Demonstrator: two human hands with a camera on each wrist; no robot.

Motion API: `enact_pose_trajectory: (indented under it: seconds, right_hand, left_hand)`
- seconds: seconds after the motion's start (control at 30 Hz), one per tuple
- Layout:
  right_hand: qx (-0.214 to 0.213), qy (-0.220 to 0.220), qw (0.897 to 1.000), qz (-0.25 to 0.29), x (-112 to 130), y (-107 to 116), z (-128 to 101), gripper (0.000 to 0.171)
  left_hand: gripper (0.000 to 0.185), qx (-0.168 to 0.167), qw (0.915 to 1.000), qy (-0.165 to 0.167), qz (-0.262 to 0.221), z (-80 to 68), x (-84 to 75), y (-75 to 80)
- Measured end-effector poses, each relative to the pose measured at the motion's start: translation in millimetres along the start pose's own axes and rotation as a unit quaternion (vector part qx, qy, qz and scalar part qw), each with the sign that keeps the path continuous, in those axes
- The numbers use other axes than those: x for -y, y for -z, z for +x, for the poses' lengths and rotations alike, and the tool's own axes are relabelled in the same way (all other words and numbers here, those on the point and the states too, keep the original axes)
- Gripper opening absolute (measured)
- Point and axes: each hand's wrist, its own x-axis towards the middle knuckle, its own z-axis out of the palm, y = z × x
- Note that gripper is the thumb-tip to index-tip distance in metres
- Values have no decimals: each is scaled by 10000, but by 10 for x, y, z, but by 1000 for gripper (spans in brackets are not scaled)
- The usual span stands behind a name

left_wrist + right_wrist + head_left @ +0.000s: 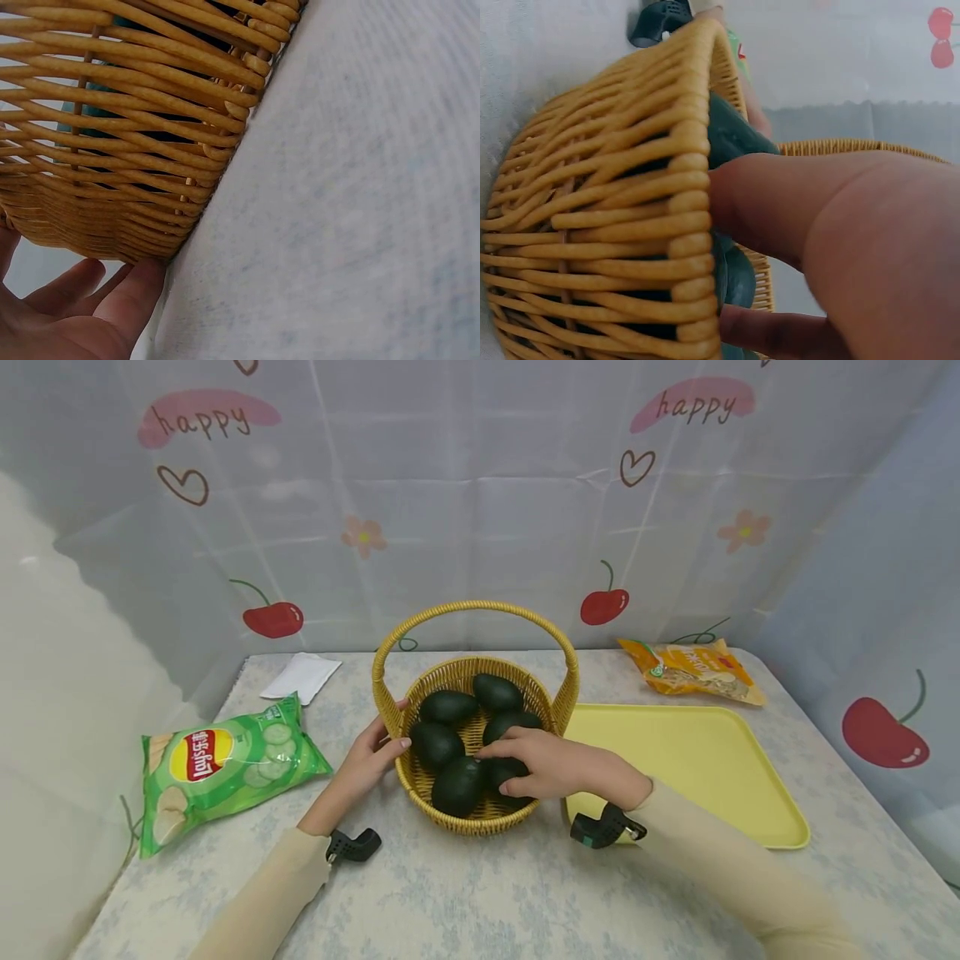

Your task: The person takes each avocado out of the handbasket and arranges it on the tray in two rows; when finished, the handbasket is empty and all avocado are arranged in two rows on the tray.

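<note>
A yellow wicker basket with a tall arched handle stands on the table with several dark green avocados inside. My left hand rests against its left side, thumb at the rim and fingers along the outer wall; in the left wrist view, its fingertips touch the wicker low down. Over the front right of the basket, my right hand reaches in and grips an avocado, which it partly covers. Another avocado lies just left of these fingers. In the right wrist view the rim hides the right fingertips.
A yellow tray lies right of the basket, under my right forearm. Behind it is an orange snack bag. A green bag of chips and a white packet lie to the left. A printed curtain hangs behind the table.
</note>
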Motion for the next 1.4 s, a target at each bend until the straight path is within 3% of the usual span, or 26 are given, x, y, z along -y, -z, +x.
enact_pose_trajectory:
  seconds: [0.53,1.07,1.4]
  right_hand:
    - [779,-231,9961,338,-22,64,105,51]
    - [647,-96,9971,401,-24,72,86,49]
    - [226,-33,9984,508,-82,146,8,48]
  left_hand:
    - [61,11,9999,60,-123,-5,8,-11]
    - [61,32,9998,49,-203,-1,13,-17]
    - [60,-26,9999,50,-107,-4,7,-10]
